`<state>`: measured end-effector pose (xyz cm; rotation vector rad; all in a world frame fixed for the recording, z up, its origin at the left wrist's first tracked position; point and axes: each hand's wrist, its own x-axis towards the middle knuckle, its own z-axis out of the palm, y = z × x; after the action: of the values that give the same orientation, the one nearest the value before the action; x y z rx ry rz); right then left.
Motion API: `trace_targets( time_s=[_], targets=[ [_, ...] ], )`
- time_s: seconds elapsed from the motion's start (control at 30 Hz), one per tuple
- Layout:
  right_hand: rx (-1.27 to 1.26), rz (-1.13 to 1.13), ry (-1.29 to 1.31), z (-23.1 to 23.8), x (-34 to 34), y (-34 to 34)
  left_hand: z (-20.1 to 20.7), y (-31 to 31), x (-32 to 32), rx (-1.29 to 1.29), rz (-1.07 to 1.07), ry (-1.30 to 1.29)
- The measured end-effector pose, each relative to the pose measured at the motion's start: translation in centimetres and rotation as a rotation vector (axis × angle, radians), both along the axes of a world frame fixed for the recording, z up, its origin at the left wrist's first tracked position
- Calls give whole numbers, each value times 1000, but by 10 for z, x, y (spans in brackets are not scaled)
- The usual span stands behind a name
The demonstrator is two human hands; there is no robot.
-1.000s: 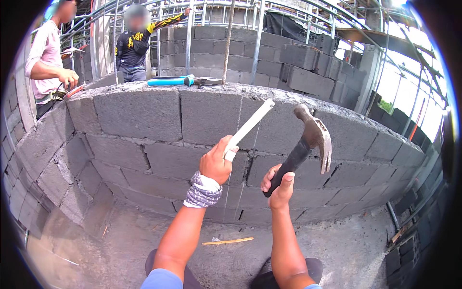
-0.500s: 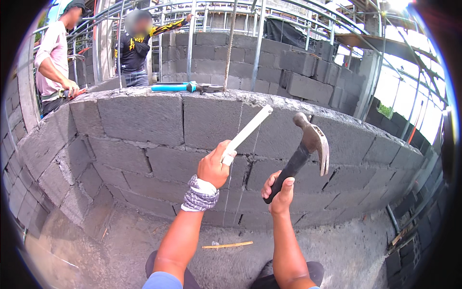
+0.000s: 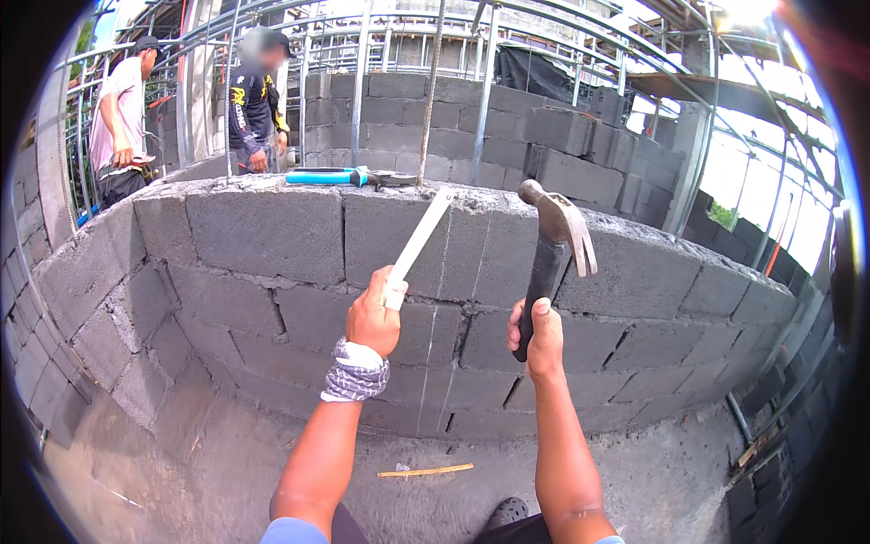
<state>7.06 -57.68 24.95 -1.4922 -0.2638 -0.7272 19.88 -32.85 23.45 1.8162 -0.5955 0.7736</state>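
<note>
My left hand (image 3: 372, 319), with a patterned cloth round its wrist, is closed round a narrow white bar (image 3: 422, 234). The bar slants up to the right, and its far end, with a small hole or dot, lies in front of the top edge of the grey block wall (image 3: 272, 222); whether it touches is unclear. My right hand (image 3: 538, 337) grips a claw hammer (image 3: 548, 258) by its black handle. The hammer's head is raised, its claw toward the right, apart from the bar. Two pale vertical lines run down the wall between my hands.
Blue-handled pliers (image 3: 349, 177) lie on the wall top beside an upright rebar (image 3: 430, 100). Two people (image 3: 254, 104) stand beyond the wall at the left. A thin wooden strip (image 3: 426, 471) lies on the concrete floor. Metal scaffold poles (image 3: 488, 91) rise behind.
My left hand and the white bar have shifted left. The hammer has moved up and left and stands more upright. Beyond the wall, the person in black has lowered an outstretched arm.
</note>
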Motion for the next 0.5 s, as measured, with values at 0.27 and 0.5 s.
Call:
trace_targets(
  time_s=[0.27,0.5],
  targets=[
    [41,52,363,27,35,22,13,24,33,-523,-386,127],
    [101,109,325,26,51,37,20,15,29,-367,-386,153]
  ],
)
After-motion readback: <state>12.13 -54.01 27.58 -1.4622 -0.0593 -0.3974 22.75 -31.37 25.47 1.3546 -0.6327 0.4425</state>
